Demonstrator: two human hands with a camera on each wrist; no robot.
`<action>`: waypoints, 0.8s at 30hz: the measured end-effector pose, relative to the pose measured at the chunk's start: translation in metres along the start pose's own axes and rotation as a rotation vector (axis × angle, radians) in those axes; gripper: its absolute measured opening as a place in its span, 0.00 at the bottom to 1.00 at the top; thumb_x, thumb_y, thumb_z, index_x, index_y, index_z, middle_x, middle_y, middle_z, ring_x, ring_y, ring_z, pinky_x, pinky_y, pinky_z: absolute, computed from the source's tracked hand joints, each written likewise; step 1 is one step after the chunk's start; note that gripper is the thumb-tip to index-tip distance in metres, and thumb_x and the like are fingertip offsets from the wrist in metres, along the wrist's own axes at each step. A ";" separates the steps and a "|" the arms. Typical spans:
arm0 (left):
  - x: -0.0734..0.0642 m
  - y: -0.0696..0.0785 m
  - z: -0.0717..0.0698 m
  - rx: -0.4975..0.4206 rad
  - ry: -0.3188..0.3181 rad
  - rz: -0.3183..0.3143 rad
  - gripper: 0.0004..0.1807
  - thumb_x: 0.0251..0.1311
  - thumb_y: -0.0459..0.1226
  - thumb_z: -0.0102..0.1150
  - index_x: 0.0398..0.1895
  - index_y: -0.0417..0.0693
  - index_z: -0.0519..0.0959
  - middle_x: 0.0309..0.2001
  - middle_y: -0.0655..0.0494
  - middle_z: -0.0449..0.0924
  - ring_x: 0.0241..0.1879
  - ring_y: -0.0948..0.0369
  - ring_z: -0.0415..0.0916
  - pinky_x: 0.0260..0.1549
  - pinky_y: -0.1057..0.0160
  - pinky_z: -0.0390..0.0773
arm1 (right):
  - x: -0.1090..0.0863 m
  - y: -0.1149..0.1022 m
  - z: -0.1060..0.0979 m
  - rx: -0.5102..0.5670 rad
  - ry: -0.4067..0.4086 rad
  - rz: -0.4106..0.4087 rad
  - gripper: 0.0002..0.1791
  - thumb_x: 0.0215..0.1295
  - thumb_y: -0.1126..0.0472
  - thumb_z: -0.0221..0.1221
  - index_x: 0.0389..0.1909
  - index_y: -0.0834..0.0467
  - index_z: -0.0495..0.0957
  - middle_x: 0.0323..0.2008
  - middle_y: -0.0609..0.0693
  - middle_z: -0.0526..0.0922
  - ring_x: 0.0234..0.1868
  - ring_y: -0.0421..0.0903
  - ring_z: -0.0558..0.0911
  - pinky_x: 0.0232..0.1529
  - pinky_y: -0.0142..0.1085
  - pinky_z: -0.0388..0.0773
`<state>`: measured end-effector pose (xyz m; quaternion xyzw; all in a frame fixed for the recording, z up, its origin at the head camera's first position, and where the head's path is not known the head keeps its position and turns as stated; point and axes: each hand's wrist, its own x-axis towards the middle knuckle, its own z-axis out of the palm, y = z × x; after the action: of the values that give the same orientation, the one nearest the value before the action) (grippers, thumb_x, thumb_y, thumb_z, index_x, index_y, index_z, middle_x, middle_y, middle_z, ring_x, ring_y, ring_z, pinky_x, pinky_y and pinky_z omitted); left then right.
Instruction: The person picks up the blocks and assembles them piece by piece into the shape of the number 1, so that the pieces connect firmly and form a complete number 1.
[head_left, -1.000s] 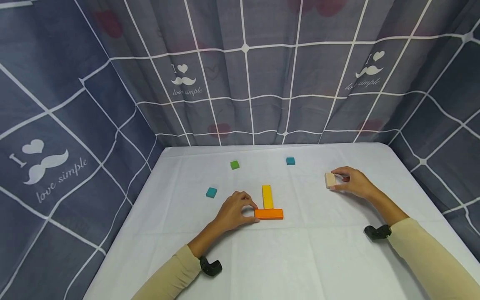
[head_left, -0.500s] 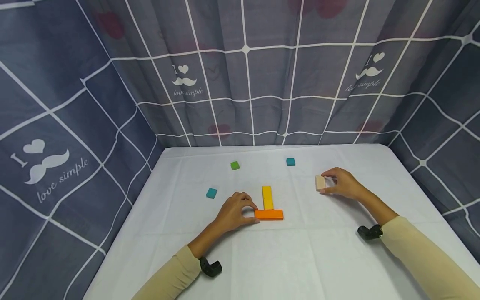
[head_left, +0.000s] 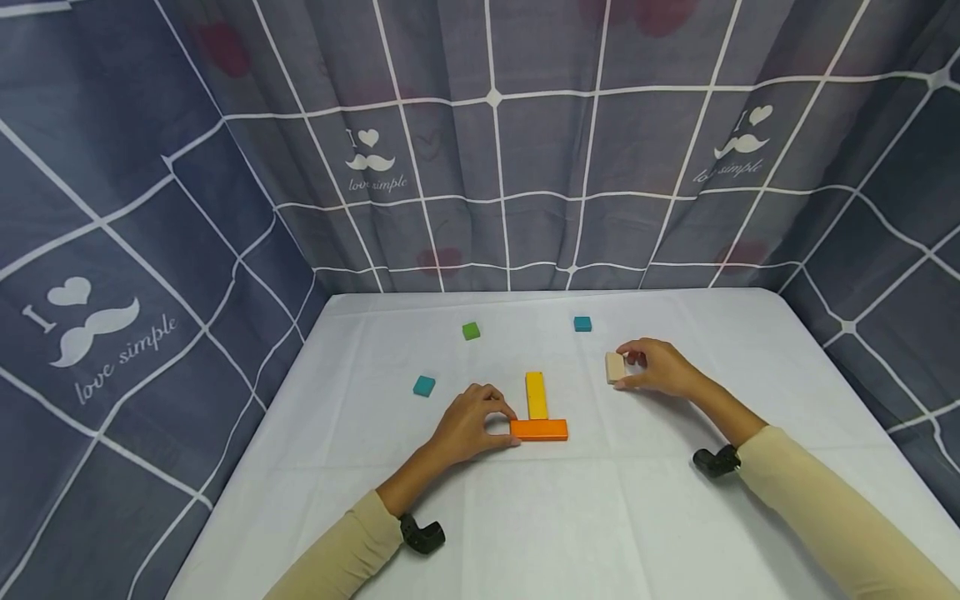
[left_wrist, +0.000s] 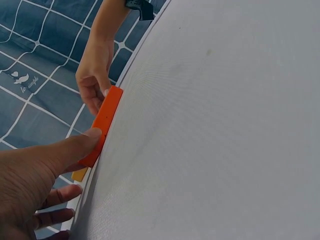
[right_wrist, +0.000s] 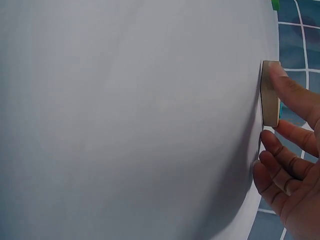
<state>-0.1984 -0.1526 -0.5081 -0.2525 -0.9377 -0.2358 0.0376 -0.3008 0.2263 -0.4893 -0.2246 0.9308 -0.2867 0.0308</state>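
Note:
My left hand (head_left: 468,423) pinches the left end of an orange block (head_left: 539,430) between thumb and fingers. That block lies crosswise on the white table, and a yellow block (head_left: 536,395) runs away from its far side, forming a T. To the right, my right hand (head_left: 660,367) pinches a pale wooden block (head_left: 615,367) at its right side, close over the tablecloth. The right wrist view has the thumb on the near face of the wooden block (right_wrist: 270,95). In the left wrist view the thumb presses the orange block (left_wrist: 106,125), with the yellow block (left_wrist: 79,174) mostly hidden behind.
A green block (head_left: 471,331) and a teal block (head_left: 582,323) lie toward the back of the table (head_left: 570,525). Another teal block (head_left: 423,386) is beyond my left hand. A grey checked curtain (head_left: 540,150) stands behind the table and along both sides.
My right hand has slid leftward with the pale wooden block, bringing it nearer the yellow block. The left hand and the orange block have stayed in place.

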 end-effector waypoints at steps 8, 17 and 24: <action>-0.001 0.001 0.000 -0.005 0.003 -0.004 0.17 0.49 0.57 0.77 0.40 0.65 0.88 0.49 0.62 0.78 0.52 0.61 0.70 0.52 0.55 0.73 | 0.013 -0.018 0.011 0.026 -0.025 -0.017 0.36 0.47 0.53 0.80 0.55 0.67 0.80 0.36 0.52 0.81 0.38 0.51 0.74 0.39 0.41 0.71; -0.001 0.002 -0.002 -0.006 0.001 -0.004 0.17 0.49 0.56 0.77 0.41 0.64 0.88 0.48 0.62 0.78 0.52 0.61 0.71 0.53 0.55 0.73 | 0.024 -0.033 0.022 0.028 -0.025 -0.006 0.35 0.47 0.54 0.80 0.55 0.66 0.80 0.35 0.51 0.81 0.37 0.50 0.73 0.39 0.40 0.71; -0.001 0.004 -0.003 -0.008 0.001 -0.002 0.17 0.49 0.56 0.77 0.41 0.64 0.88 0.49 0.62 0.78 0.52 0.61 0.71 0.53 0.56 0.73 | 0.030 -0.040 0.025 0.042 -0.037 -0.012 0.37 0.48 0.52 0.80 0.57 0.65 0.80 0.37 0.53 0.81 0.38 0.51 0.74 0.40 0.39 0.71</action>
<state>-0.1956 -0.1521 -0.5039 -0.2515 -0.9370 -0.2398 0.0366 -0.3073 0.1705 -0.4861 -0.2348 0.9224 -0.3023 0.0512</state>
